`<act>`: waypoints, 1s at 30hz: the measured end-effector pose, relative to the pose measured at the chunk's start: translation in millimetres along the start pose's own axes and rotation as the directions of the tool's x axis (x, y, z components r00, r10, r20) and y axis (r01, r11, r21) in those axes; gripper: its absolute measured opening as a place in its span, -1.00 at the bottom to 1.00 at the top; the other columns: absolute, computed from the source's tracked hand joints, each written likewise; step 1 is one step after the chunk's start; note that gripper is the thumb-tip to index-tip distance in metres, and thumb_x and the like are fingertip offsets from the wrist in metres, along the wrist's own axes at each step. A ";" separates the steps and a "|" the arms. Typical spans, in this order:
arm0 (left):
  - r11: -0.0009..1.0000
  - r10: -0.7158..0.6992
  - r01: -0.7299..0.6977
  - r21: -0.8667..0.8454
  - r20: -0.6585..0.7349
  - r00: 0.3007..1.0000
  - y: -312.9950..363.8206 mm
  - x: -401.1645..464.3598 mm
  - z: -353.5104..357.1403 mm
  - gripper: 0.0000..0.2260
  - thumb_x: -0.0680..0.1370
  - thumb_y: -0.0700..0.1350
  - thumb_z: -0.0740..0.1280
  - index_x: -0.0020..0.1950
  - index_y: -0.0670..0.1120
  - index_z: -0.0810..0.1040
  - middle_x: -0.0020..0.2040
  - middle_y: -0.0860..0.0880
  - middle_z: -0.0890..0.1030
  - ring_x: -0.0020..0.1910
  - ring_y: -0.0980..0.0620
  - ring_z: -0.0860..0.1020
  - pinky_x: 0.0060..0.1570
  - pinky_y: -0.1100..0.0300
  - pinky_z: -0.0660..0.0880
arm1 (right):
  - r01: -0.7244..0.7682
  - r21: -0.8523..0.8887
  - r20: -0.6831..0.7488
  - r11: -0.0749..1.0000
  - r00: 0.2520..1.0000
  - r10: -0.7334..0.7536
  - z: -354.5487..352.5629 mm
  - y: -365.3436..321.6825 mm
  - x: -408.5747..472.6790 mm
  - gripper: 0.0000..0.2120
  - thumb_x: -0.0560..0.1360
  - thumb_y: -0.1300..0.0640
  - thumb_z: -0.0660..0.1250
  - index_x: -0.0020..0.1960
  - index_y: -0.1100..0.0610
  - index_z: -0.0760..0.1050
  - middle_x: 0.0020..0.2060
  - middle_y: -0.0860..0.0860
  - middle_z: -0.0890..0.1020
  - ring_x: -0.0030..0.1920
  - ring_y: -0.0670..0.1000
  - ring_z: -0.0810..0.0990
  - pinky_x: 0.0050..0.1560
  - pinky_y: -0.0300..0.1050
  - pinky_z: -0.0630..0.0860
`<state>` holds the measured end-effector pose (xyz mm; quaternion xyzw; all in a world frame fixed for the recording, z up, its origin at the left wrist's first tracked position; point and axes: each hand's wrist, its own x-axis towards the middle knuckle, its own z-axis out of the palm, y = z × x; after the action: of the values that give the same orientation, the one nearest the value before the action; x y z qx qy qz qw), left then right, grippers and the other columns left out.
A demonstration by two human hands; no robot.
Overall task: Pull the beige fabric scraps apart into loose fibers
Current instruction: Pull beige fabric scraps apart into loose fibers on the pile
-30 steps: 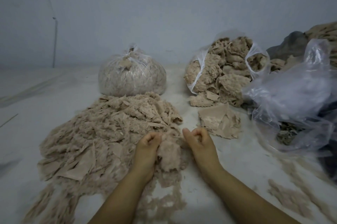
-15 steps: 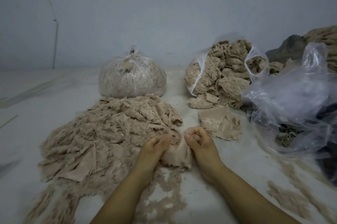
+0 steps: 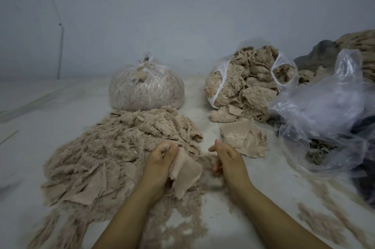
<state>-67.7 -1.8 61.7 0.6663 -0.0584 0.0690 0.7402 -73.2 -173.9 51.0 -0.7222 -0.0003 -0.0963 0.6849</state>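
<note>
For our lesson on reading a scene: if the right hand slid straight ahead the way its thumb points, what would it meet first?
Most likely the small pile of flat beige scraps, lying just beyond the right hand on the floor. Depth is hard to judge from one view; the open bag of scraps lies further back.

Bare floor (image 3: 50, 119) left of pile (image 3: 113, 147)

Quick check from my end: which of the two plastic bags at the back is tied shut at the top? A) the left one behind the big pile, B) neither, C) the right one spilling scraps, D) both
A: the left bag is knotted at its top and sits closed behind the big pile, while the right bag gapes open with scraps spilling out.
</note>
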 end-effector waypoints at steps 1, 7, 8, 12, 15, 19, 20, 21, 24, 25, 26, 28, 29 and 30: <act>0.998 0.030 -0.031 0.048 0.031 0.999 4.4 1.5 0.5 -0.86 0.59 -0.19 0.25 -0.10 -0.21 0.55 -0.29 -0.07 0.59 -0.31 0.05 0.54 -0.34 0.24 0.48 | -0.012 0.036 0.051 0.999 0.999 0.011 0.0 -1.4 -1.5 -0.54 0.36 -0.32 0.26 -0.01 0.04 0.53 -0.34 -0.10 0.59 -0.34 -0.11 0.57 -0.31 -0.30 0.48; 0.984 0.121 -0.125 0.130 0.036 0.992 26.1 14.0 7.9 -0.86 0.57 -0.20 0.28 -0.19 -0.15 0.52 -0.39 0.02 0.54 -0.41 0.12 0.48 -0.43 0.26 0.43 | -0.121 0.092 0.364 0.988 0.928 0.079 8.1 -0.9 -6.7 -0.31 0.24 0.21 0.61 0.27 -0.14 0.43 0.08 0.07 0.58 -0.11 0.05 0.67 -0.21 -0.10 0.62; 0.986 0.114 -0.113 0.124 0.004 0.994 27.2 16.9 7.2 -0.85 0.57 -0.20 0.28 -0.19 -0.14 0.53 -0.38 0.00 0.53 -0.40 0.10 0.47 -0.42 0.23 0.42 | -0.127 0.082 0.348 0.989 0.933 0.091 6.5 -1.9 -6.0 -0.32 0.26 0.27 0.60 0.26 -0.12 0.44 0.01 0.06 0.62 -0.18 0.07 0.68 -0.25 -0.08 0.63; 0.996 0.063 -0.061 0.058 -0.027 0.998 25.7 19.3 4.0 -0.86 0.58 -0.20 0.27 -0.17 -0.15 0.53 -0.37 -0.01 0.54 -0.38 0.06 0.48 -0.39 0.19 0.44 | -0.194 0.091 0.360 0.977 0.921 0.149 -3.6 -1.6 -2.1 -0.32 0.28 0.16 0.58 0.32 -0.10 0.39 -0.03 0.05 0.64 -0.07 0.03 0.68 -0.10 -0.09 0.62; 0.999 0.023 -0.024 0.041 0.038 0.999 20.7 14.0 12.8 -0.87 0.58 -0.20 0.27 -0.11 -0.24 0.52 -0.29 -0.11 0.56 -0.32 0.00 0.50 -0.34 0.19 0.47 | -0.238 0.321 0.393 0.917 0.914 0.100 -1.5 -3.2 -2.5 -0.40 0.32 -0.03 0.51 0.31 -0.24 0.39 0.11 0.10 0.64 0.06 0.10 0.66 0.03 0.02 0.60; 0.996 0.038 -0.033 0.081 -0.060 0.998 13.8 11.9 19.9 -0.89 0.54 -0.20 0.33 -0.15 -0.23 0.55 -0.33 -0.08 0.58 -0.34 0.03 0.51 -0.29 0.17 0.45 | 0.002 0.221 0.118 0.975 0.993 -0.029 0.8 -6.8 -1.5 -0.72 0.45 0.36 0.38 -0.18 0.00 0.71 -0.14 -0.03 0.72 -0.10 -0.06 0.67 -0.12 -0.28 0.56; 0.993 0.056 -0.044 0.110 -0.106 0.993 13.1 12.4 17.4 -0.89 0.53 -0.22 0.35 -0.19 -0.19 0.56 -0.41 -0.01 0.57 -0.43 0.09 0.49 -0.38 0.25 0.43 | 0.014 0.176 0.049 0.984 0.999 -0.023 -1.2 -7.7 0.3 -0.66 0.45 0.40 0.35 -0.30 0.02 0.70 -0.23 -0.08 0.72 -0.17 -0.13 0.66 -0.17 -0.35 0.54; 0.988 0.069 -0.048 0.147 -0.146 0.987 12.7 13.2 13.5 -0.88 0.52 -0.23 0.36 -0.23 -0.16 0.56 -0.50 0.05 0.53 -0.53 0.16 0.43 -0.48 0.32 0.38 | 0.028 0.146 0.001 0.989 1.000 -0.028 -3.7 -10.0 3.5 -0.63 0.45 0.42 0.34 -0.35 0.01 0.68 -0.28 -0.13 0.71 -0.22 -0.19 0.64 -0.18 -0.40 0.53; 0.974 0.076 -0.033 0.223 -0.187 0.979 12.9 16.6 3.7 -0.86 0.52 -0.21 0.38 -0.25 -0.12 0.56 -0.60 0.06 0.44 -0.64 0.13 0.32 -0.60 0.31 0.28 | 0.091 0.112 -0.053 0.989 0.995 -0.085 -9.3 -23.0 19.6 -0.63 0.46 0.40 0.36 -0.30 -0.04 0.65 -0.33 -0.22 0.68 -0.26 -0.31 0.61 -0.17 -0.48 0.49; 0.974 0.080 -0.033 0.226 -0.200 0.977 13.7 18.3 1.2 -0.85 0.52 -0.20 0.38 -0.25 -0.12 0.55 -0.58 0.02 0.44 -0.64 0.11 0.31 -0.58 0.29 0.27 | 0.105 0.112 -0.066 0.988 0.993 -0.098 -10.3 -27.0 26.0 -0.63 0.46 0.40 0.36 -0.29 -0.05 0.65 -0.34 -0.22 0.68 -0.28 -0.32 0.61 -0.20 -0.50 0.48; 0.975 0.087 -0.037 0.218 -0.223 0.971 15.0 20.4 -1.9 -0.85 0.53 -0.19 0.37 -0.25 -0.12 0.54 -0.54 -0.01 0.49 -0.63 0.10 0.31 -0.57 0.28 0.27 | 0.121 0.113 -0.098 0.986 0.989 -0.110 -10.8 -32.6 30.8 -0.64 0.47 0.39 0.36 -0.28 -0.06 0.64 -0.34 -0.21 0.68 -0.32 -0.32 0.60 -0.26 -0.51 0.47; 0.978 0.094 -0.034 0.206 -0.289 0.953 19.7 23.0 -12.0 -0.85 0.54 -0.19 0.35 -0.23 -0.12 0.53 -0.41 -0.04 0.59 -0.62 0.14 0.34 -0.59 0.31 0.31 | 0.137 0.098 -0.215 0.986 0.970 -0.114 -18.0 -37.8 43.4 -0.66 0.49 0.35 0.35 -0.25 -0.08 0.64 -0.28 -0.18 0.69 -0.39 -0.33 0.56 -0.32 -0.51 0.45; 0.975 0.090 -0.024 0.219 -0.298 0.950 21.2 22.7 -19.4 -0.85 0.55 -0.18 0.34 -0.23 -0.12 0.53 -0.37 -0.05 0.61 -0.62 0.16 0.35 -0.60 0.32 0.31 | 0.131 0.071 -0.262 0.989 0.959 -0.108 -25.2 -39.4 50.5 -0.68 0.50 0.32 0.35 -0.22 -0.08 0.64 -0.20 -0.11 0.70 -0.36 -0.30 0.57 -0.24 -0.47 0.49; 0.969 0.076 -0.007 0.249 -0.271 0.960 21.7 21.2 -27.9 -0.85 0.55 -0.18 0.34 -0.23 -0.11 0.53 -0.36 -0.07 0.62 -0.62 0.17 0.35 -0.60 0.32 0.32 | 0.107 0.028 -0.289 0.994 0.953 -0.095 -34.2 -39.6 58.4 -0.73 0.52 0.30 0.33 -0.14 -0.06 0.64 -0.08 -0.03 0.71 -0.25 -0.23 0.59 -0.08 -0.36 0.54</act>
<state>-50.9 28.7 83.8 0.7349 0.0410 0.1840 0.6515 -25.9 -212.9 99.8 -0.6847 0.0600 -0.2348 0.6873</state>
